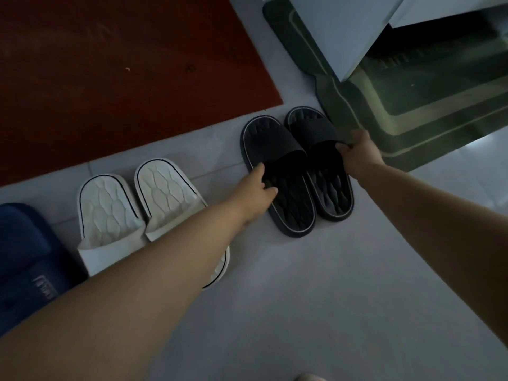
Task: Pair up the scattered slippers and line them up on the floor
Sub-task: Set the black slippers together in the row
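Note:
Two black slippers lie side by side on the pale floor tiles, toes pointing away from me. My left hand (257, 188) grips the strap edge of the left black slipper (275, 144). My right hand (357, 149) pinches the strap edge of the right black slipper (313, 127). To their left, a pair of white slippers stands together: the left white slipper (107, 213) and the right white slipper (165, 188), whose heel my left forearm partly hides. A dark blue slipper (24, 251) lies at the far left edge.
A red rug (110, 64) covers the floor at the upper left. A green mat (398, 105) lies at the upper right, touching the right black slipper's toe. A white cabinet (343, 28) stands over the mat. Pale tiles (302, 312) stretch in front of me.

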`<state>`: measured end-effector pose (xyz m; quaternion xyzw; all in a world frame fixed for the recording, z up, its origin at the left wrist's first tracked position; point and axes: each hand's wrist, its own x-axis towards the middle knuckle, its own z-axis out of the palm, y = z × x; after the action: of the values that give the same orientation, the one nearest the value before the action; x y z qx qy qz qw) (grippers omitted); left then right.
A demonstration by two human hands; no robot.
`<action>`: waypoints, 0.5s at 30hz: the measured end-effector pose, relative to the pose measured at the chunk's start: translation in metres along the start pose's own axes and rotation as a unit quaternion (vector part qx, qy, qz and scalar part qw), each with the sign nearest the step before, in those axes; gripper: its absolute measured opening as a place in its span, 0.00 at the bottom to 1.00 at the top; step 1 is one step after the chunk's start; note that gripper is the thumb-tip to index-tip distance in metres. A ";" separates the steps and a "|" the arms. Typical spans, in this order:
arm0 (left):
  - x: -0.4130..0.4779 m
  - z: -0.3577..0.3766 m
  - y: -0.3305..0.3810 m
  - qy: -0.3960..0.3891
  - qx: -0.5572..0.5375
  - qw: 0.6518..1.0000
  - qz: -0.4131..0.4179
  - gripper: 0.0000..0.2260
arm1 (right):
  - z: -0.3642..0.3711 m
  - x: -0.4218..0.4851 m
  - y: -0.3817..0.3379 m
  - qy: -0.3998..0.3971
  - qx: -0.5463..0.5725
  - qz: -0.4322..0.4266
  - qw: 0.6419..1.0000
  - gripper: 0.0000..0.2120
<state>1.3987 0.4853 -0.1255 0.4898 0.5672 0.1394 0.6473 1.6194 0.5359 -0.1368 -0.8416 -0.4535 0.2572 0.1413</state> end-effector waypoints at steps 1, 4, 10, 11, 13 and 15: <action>0.001 -0.001 0.001 0.005 -0.005 1.000 0.002 0.29 | 0.000 0.002 -0.001 0.003 0.001 -0.002 1.000 0.25; 0.004 -0.007 -0.001 0.014 0.010 1.000 0.019 0.27 | 0.000 0.000 -0.007 -0.004 -0.004 0.008 1.000 0.25; -0.011 -0.054 -0.008 -0.007 0.052 0.998 0.019 0.30 | 0.025 -0.050 -0.057 0.018 -0.050 -0.060 0.997 0.33; -0.016 -0.069 -0.009 0.003 0.066 0.998 0.022 0.29 | 0.033 -0.066 -0.070 0.000 -0.049 -0.135 0.990 0.35; -0.029 -0.105 -0.014 0.046 0.128 0.990 0.032 0.28 | 0.050 -0.098 -0.092 -0.093 -0.059 -0.278 0.954 0.36; -0.043 -0.140 -0.022 0.072 0.250 0.965 0.019 0.28 | 0.066 -0.125 -0.106 -0.238 -0.110 -0.358 0.896 0.41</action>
<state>1.2552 0.5094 -0.1000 0.6352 0.6201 0.0402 0.4587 1.4519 0.4903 -0.1037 -0.5463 -0.7696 0.3302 0.0179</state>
